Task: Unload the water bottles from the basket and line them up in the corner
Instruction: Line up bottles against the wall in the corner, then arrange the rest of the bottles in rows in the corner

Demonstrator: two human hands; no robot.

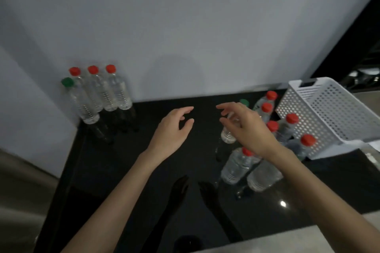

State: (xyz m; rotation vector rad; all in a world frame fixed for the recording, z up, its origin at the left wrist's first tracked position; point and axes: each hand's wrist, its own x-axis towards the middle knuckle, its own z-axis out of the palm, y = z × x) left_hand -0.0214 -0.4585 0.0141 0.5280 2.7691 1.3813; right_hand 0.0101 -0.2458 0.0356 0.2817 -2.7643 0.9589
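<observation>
Four clear water bottles stand in the left corner against the wall: three with red caps point(109, 92) and one with a green cap point(82, 104) in front. A white perforated basket point(333, 113) sits at the right on the black counter point(144, 170). Several red-capped bottles point(285, 127) and a green-capped one point(244, 102) stand just left of the basket, and two more point(236, 166) stand nearer to me. My right hand point(248, 127) hovers with spread fingers over one bottle point(227, 135), hiding its top. My left hand point(172, 129) is open above the counter's middle, holding nothing.
A pale wall rises behind the counter and meets a side wall at the left corner. The glossy counter mirrors my arms and the bottles. Its front edge runs along the bottom. A dark area with dim objects lies behind the basket at the far right.
</observation>
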